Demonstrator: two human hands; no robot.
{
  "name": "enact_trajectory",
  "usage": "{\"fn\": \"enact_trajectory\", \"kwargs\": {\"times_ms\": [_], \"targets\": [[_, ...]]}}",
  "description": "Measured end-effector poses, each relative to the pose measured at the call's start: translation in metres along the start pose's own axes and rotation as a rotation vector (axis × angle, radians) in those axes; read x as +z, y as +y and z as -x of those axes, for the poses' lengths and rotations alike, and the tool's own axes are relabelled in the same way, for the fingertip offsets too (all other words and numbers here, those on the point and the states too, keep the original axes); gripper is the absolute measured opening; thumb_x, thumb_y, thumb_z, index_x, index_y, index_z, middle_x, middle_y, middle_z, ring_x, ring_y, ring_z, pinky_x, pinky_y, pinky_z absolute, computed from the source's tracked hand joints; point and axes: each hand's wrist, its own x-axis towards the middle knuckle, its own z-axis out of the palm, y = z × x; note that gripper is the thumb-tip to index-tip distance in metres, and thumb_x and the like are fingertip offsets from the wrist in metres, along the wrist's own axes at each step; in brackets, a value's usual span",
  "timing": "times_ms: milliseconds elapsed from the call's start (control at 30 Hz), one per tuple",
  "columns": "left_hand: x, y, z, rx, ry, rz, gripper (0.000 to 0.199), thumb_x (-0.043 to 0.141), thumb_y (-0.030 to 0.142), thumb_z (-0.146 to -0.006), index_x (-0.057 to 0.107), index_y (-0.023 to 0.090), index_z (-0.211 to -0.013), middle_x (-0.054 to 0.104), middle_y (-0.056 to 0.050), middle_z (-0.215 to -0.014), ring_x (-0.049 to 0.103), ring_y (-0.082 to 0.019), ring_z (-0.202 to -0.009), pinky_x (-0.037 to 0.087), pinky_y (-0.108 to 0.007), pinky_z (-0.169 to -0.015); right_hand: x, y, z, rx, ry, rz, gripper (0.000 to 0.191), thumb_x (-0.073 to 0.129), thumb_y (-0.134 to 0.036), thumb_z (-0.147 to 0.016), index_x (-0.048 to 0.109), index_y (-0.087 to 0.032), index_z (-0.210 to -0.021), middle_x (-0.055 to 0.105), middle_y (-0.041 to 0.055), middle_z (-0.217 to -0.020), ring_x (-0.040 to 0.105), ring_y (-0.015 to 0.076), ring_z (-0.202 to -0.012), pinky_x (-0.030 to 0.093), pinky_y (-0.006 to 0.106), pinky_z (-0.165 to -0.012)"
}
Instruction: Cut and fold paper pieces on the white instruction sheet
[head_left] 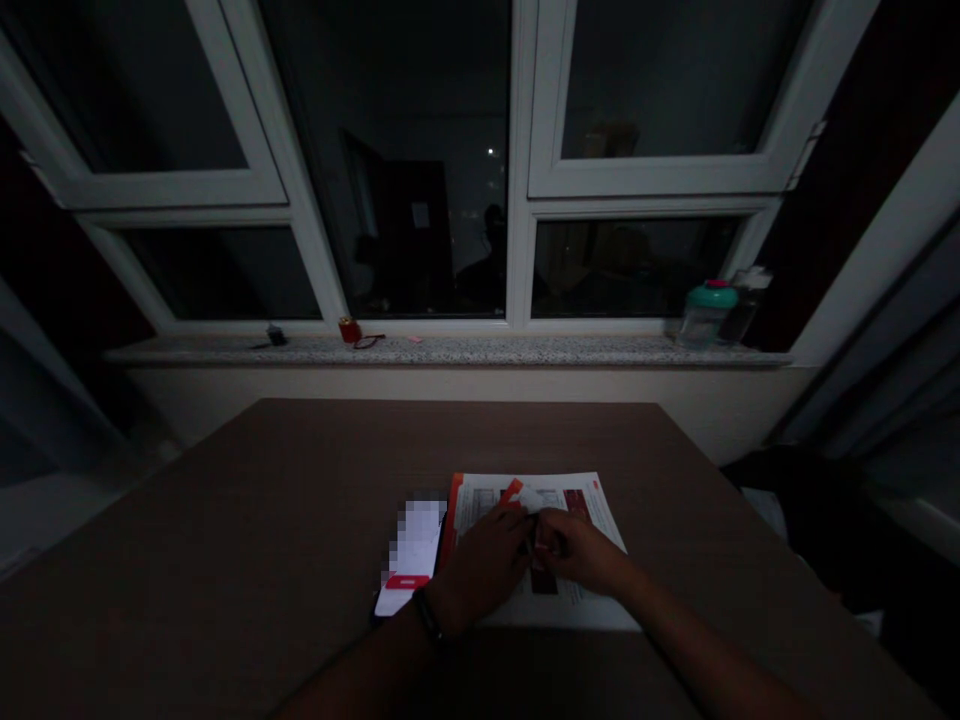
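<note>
A dark wristband circled the left wrist. The left hand and right hand met fingertip to fingertip, both curled in; shadow hid the contact, so which one pinched could not be told. Beneath them lay a printed booklet, a smartphone just beside its left edge. A piece of orange-and-white paper showed at the fingers' far side, above the booklet, about equally near each hand; its long axis was unclear. Beyond the wooden table, a teal-lidded bottle stood right on the windowsill.
</note>
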Motion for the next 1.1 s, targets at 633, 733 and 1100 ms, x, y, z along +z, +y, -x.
{"fn": "enact_trajectory", "kwargs": {"times_ms": [633,733,1100], "targets": [[-0.0019,-0.0002,0.0008,0.013,-0.011,0.021,0.044,0.058,0.015,-0.087,0.053,0.021,-0.131,0.055,-0.007,-0.135,0.045,-0.026,-0.131,0.036,-0.042,-0.113,0.0046,0.0073,0.0025,-0.089,0.072,0.116,0.022,0.059,-0.002,-0.072,0.048,-0.022,-0.074,0.055,-0.0019,-0.079,0.053,0.0153,-0.074,0.039,0.025,-0.066],[-0.0012,-0.0010,0.0022,-0.003,-0.020,0.018,0.049,0.060,0.014,-0.086,0.052,0.021,-0.134,0.053,-0.008,-0.137,0.043,-0.027,-0.133,0.036,-0.042,-0.114,0.0058,0.0077,-0.0003,-0.106,0.139,0.189,0.023,0.055,-0.003,-0.075,0.043,-0.022,-0.071,0.052,-0.0015,-0.076,0.051,0.0165,-0.074,0.039,0.026,-0.066],[-0.0052,0.0027,0.0020,-0.014,-0.030,0.042,0.036,0.064,0.025,-0.087,0.058,0.021,-0.123,0.058,-0.007,-0.127,0.049,-0.028,-0.124,0.041,-0.043,-0.108,0.0039,-0.0004,0.0068,-0.252,0.081,0.268,0.021,0.053,-0.003,-0.076,0.048,-0.023,-0.078,0.056,0.0021,-0.083,0.054,0.0188,-0.079,0.042,0.029,-0.069]]}}
